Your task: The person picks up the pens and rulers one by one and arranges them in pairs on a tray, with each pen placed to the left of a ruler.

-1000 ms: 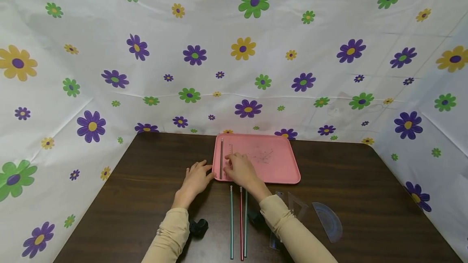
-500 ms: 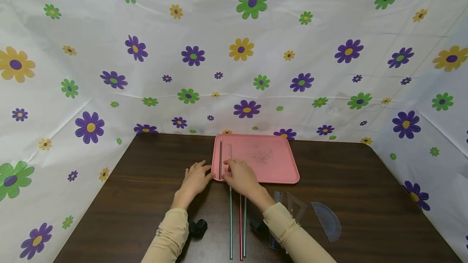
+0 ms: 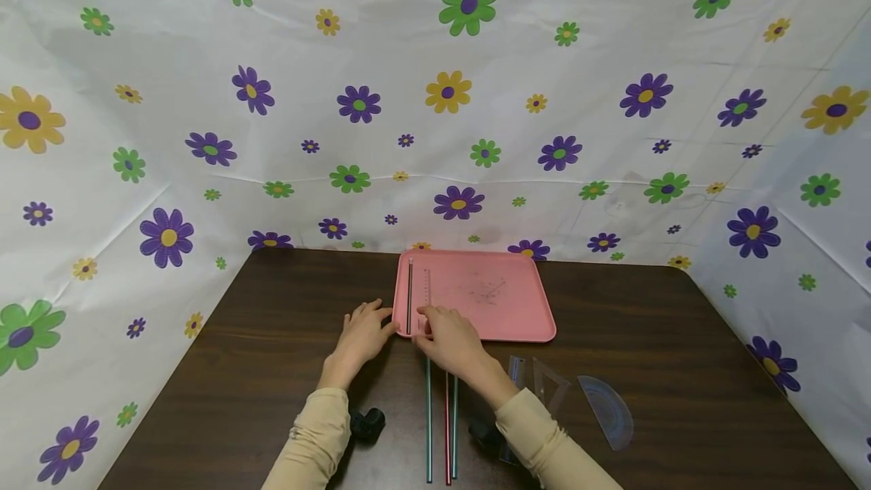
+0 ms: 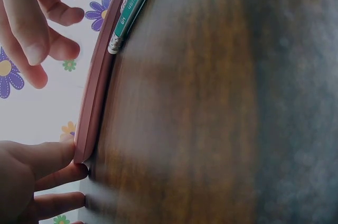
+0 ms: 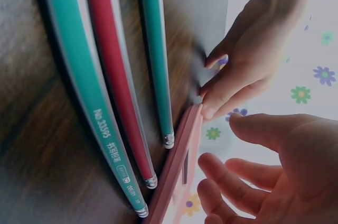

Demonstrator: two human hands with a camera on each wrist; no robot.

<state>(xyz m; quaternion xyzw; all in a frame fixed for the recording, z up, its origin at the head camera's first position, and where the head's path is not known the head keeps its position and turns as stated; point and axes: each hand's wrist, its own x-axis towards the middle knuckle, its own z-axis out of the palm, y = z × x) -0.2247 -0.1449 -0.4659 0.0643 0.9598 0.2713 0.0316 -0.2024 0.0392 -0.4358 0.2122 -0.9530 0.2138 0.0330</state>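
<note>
The left hand [image 3: 361,335] rests at the near left corner of a pink tray [image 3: 513,316], its thumb and a finger touching the rim. In the left wrist view, the thumb of the left hand [image 4: 26,176] lies at the tray's edge with other fingers outside it. Over the tray's near left part hovers the right hand [image 3: 449,335], fingers loosely bent, partly covering a clear ruler [image 3: 427,286]. Between thumb and fingers of the right hand [image 5: 296,171], the right wrist view shows a gap. A black pencil [image 3: 410,293] lies in the tray, left of the ruler.
In front of the tray lie a teal pencil [image 3: 429,422], a red pencil [image 3: 447,429] and another teal pencil [image 3: 455,429]. Right of them are a bluish ruler [image 3: 516,370], a clear set square [image 3: 550,386] and a protractor [image 3: 608,413]. Flowered cloth [image 3: 299,112] rises behind.
The right hand has drawn back a little toward the tray's near edge, uncovering more of the clear ruler. The left hand keeps its place at the tray corner.
</note>
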